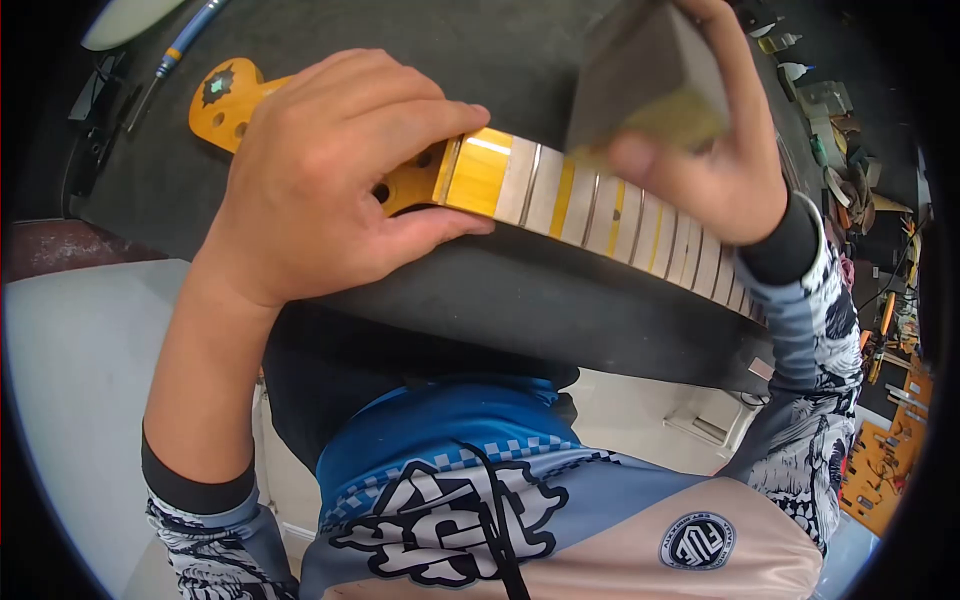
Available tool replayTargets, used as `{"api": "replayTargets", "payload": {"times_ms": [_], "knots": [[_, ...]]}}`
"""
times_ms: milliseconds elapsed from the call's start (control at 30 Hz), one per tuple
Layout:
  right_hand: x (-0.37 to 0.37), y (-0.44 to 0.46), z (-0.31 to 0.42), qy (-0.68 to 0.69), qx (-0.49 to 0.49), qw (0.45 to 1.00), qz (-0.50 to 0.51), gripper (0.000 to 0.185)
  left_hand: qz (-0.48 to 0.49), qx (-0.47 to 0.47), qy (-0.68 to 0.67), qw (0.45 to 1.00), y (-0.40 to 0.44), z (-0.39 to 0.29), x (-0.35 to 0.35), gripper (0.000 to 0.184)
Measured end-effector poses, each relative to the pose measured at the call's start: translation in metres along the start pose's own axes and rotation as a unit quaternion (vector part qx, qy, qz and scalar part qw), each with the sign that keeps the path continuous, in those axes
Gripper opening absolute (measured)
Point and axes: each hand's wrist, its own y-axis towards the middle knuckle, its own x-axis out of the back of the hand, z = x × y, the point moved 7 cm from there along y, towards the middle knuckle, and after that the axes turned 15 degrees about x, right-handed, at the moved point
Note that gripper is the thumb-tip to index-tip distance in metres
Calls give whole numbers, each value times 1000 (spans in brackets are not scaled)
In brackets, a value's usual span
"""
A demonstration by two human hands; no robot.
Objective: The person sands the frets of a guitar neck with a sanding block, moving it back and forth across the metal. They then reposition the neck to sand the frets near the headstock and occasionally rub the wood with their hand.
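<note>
A guitar neck (pixel 624 228) lies slantwise, its fretboard pale between the metal frets, with glossy amber patches near the nut end. Its amber headstock (pixel 210 120), with tuner holes and a dark star-like emblem, shows partly behind my left hand (pixel 330 175). That hand is wrapped over the nut end, forefinger on the far edge and thumb along the near edge. My right hand (pixel 715 185) grips a dark grey block (pixel 640 70) with a yellowish lower part, like a sanding block. Motion blurs it over the fretboard; I cannot tell whether it touches.
Beneath the neck is a dark work surface (pixel 480 300). A blue-handled screwdriver-like tool (pixel 185 40) lies at upper left, near a pale rounded object (pixel 130 20). Bottles and assorted tools line the right side, with an orange tool board (pixel 885 465) below them.
</note>
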Motion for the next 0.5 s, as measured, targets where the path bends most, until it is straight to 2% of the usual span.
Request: {"api": "replayTargets", "payload": {"times_ms": [67, 133, 267, 300, 400, 433, 500], "knots": [[-4, 13, 27, -58, 124, 989, 58, 95, -5, -1, -2, 1000, 1, -2, 3, 57], [-7, 21, 33, -93, 174, 977, 86, 96, -14, -7, 1, 1000, 2, -1, 8, 57], [-19, 11, 12, -81, 159, 981, 73, 93, -21, -27, 4, 999, -1, -11, 6, 56], [-28, 7, 23, -55, 194, 977, 63, 92, -22, -33, 6, 999, -3, -12, 6, 56], [-19, 8, 24, -184, 209, 947, 158, 91, -8, -53, 11, 999, -2, -11, 4, 55], [-16, 13, 24, -145, 174, 965, 135, 91, -44, -50, -19, 998, -5, -11, 2, 53], [-31, 14, 24, -63, 192, 976, 84, 91, -36, -53, 13, 998, -6, -9, 0, 53]]}}
